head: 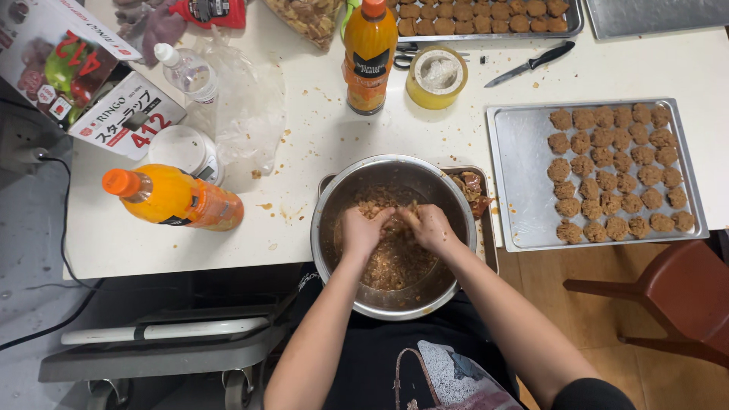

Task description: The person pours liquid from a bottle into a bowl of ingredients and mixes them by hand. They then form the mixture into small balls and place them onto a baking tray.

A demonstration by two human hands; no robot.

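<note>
Head view, left hand and right hand in brown mixture, steel bowl

White table, steel bowl, 2 juice bottles, cookie tray

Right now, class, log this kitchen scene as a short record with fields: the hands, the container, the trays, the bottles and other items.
left hand: left hand pressed into the brown mixture
right hand: right hand in the same mixture, close beside the left
container: round metal bowl at the table edge
near tray: baking tray with rows of brown patties
far tray: second tray also filled
bottles: upright orange bottle; lying orange bottle
other: knife, tape roll
</note>
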